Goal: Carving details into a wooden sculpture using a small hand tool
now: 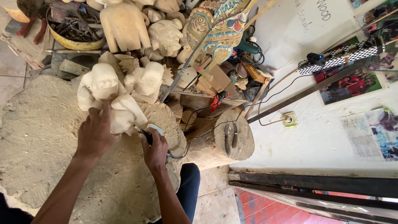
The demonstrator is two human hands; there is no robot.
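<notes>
A pale, unpainted wooden carving of a squat figure rests on a heap of sawdust. My left hand presses flat against its near side and steadies it. My right hand grips a small corded power carving tool with a black and pale body. The tool's tip touches the lower right edge of the carving. A black cord runs from the tool off to the right, toward a wall socket.
More raw wooden figures crowd behind the carving, with a painted carving upright among them. A yellow basin of metal tools sits at the back left. A wooden stump stands to the right, by a white wall.
</notes>
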